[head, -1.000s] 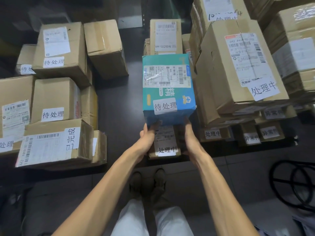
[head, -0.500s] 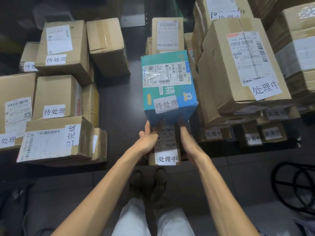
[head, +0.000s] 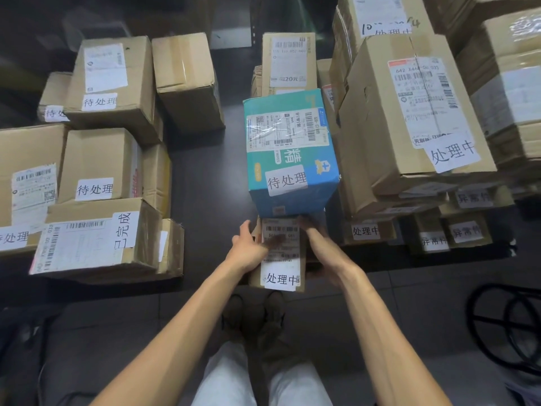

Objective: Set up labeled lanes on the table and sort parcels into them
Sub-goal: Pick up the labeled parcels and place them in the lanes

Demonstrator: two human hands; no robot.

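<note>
A blue parcel (head: pixel 289 153) with a shipping label and a white tag 待处理 stands in the middle of the dark table (head: pixel 205 171), against a small cardboard parcel (head: pixel 282 278) tagged 处理中 at the front edge. My left hand (head: pixel 248 247) lies with relaxed fingers on the small parcel's left side, thumb raised, just below the blue parcel. My right hand (head: pixel 319 244), blurred, reaches along the small parcel's right side, its fingertips at the blue parcel's lower edge.
Cardboard parcels tagged 待处理 (head: pixel 96 162) and one tagged 已完成 (head: pixel 93 238) fill the left side. A tall stack tagged 处理中 (head: pixel 409 118) and small boxes tagged 异常件 (head: pixel 468 230) crowd the right. Black loops (head: pixel 512 323) lie on the floor at right.
The blue parcel has gone down and away from me onto the table. Both hands have slid back from under it to the small parcel at the front edge.
</note>
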